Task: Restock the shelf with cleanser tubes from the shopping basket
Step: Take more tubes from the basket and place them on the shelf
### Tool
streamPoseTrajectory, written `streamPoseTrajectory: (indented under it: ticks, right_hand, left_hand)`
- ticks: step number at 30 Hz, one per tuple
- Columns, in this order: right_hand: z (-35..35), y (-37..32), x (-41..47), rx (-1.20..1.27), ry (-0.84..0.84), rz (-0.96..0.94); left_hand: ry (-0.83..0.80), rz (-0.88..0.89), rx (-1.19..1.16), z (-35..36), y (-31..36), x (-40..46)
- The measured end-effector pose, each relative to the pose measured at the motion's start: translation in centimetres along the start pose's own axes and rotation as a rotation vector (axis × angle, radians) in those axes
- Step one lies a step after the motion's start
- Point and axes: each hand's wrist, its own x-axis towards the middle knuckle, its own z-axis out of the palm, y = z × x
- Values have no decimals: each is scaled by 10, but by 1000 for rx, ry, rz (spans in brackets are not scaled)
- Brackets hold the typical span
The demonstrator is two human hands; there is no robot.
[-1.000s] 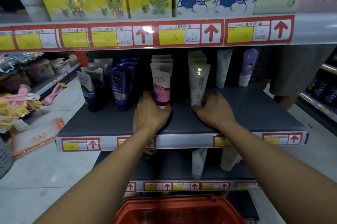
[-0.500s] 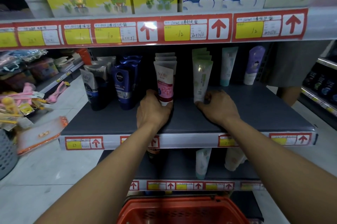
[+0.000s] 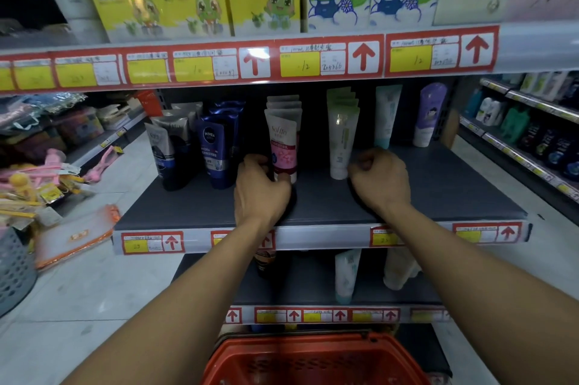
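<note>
On the dark grey shelf [image 3: 438, 193] a pink-and-white cleanser tube [image 3: 283, 146] stands upright at the front of its row. My left hand [image 3: 260, 193] is closed around its base, thumb on the cap. A white-and-green cleanser tube [image 3: 341, 140] stands upright to the right, heading another row. My right hand [image 3: 380, 181] rests on the shelf just right of that tube's cap, fingers curled and holding nothing. The red shopping basket [image 3: 313, 359] sits below my arms at the bottom edge; its contents are not visible.
Blue Nivea tubes [image 3: 217, 149] and grey-black tubes [image 3: 166, 152] stand left of my left hand. A teal tube [image 3: 387, 115] and a purple bottle [image 3: 429, 115] stand at the back right. A lower shelf holds a few tubes [image 3: 346, 275]. A grey basket [image 3: 12, 272] stands on the floor at left.
My right hand has let go of the white-and-green tube and drawn slightly right, fingers curled. My left hand stays on the pink tube. The view has shifted slightly.
</note>
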Motion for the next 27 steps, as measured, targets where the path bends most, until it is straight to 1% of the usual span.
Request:
streamPoseTrajectory:
  ticks: [2, 4, 7, 10, 13, 17, 20, 23, 27]
  right_hand:
    - [-10, -8, -12, 44, 139, -40]
    - [-17, -12, -23, 55, 211, -113]
    - [-22, -7, -43, 66, 212, -229]
    - [-25, -2, -69, 55, 236, -362]
    - [-25, 4, -99, 19, 184, -462]
    - [-22, 12, -135, -17, 137, -509]
    - [-17, 19, -164, -6, 114, -510]
    - [-11, 31, -193, -11, 50, -496]
    - [4, 57, -226, -33, -26, -417]
  left_hand:
    - [27, 30, -52, -7, 2, -7]
    - [12, 48, -80, -13, 1, -14]
    - [-30, 76, -118, -23, 1, -32]
    - [-28, 105, -132, -30, 1, -57]
    - [-59, 146, -131, -34, -1, -83]
    - [-82, 195, -94, -36, -11, -114]
    - [-104, 210, -69, -40, -23, -139]
    - [-167, 178, -55, -42, -43, -162]
    - [-239, 132, 40, -41, -77, -187]
